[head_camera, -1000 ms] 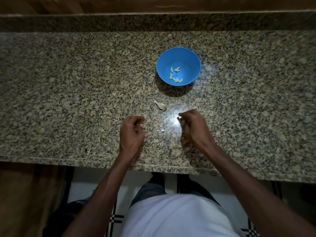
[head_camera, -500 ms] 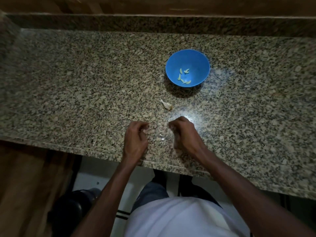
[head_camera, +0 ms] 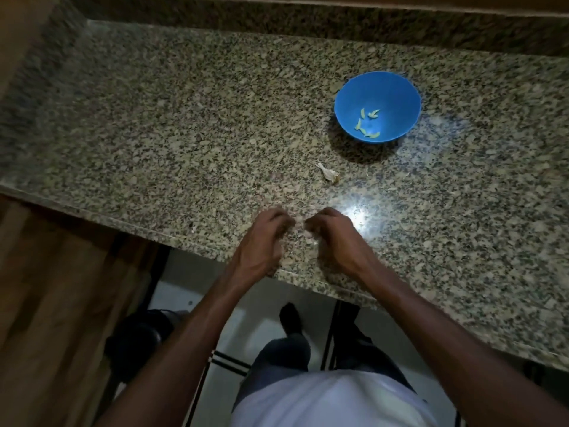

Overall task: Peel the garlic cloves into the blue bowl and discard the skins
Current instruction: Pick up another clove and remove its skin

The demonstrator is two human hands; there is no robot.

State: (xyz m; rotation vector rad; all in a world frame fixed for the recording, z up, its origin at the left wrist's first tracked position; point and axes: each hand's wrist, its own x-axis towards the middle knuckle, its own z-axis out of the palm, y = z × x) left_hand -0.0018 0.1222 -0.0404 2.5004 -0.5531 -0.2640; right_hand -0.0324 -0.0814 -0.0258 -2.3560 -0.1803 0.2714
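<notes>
1. The speckled granite tabletop [head_camera: 184, 134] fills the upper two thirds of the frame, with a bright glare patch just right of the hands at centre.
2. The person's white shirt and dark trousers take up the bottom centre, both forearms reaching up from there to the near edge of the tabletop.
3. The blue bowl [head_camera: 397, 87] sits in the upper right, well apart from the hands. About five peeled garlic cloves [head_camera: 368, 123] lie in its bottom.
4. The left hand [head_camera: 261, 241] hovers at the tabletop's near edge, its fingers curled inward. Its grip looks clenched, but whether it holds skins is hidden by the fingers and blur, so I cannot tell.
5. The right hand [head_camera: 335, 238] is just beside it, fingertips facing the left's and curled the same way. I cannot tell whether it pinches anything either.
6. A garlic remnant [head_camera: 328, 174], pale with a papery tail, lies alone between the hands and the bowl.
7. Faint pale flecks, probably skins, lie between the two hands, too blurred to be sure.
8. Judgement: the step in hand looks like gathering loose skins for discarding. The next move calls for sweeping the flecks together without scattering them, then dealing with the remnant near the bowl.
</notes>
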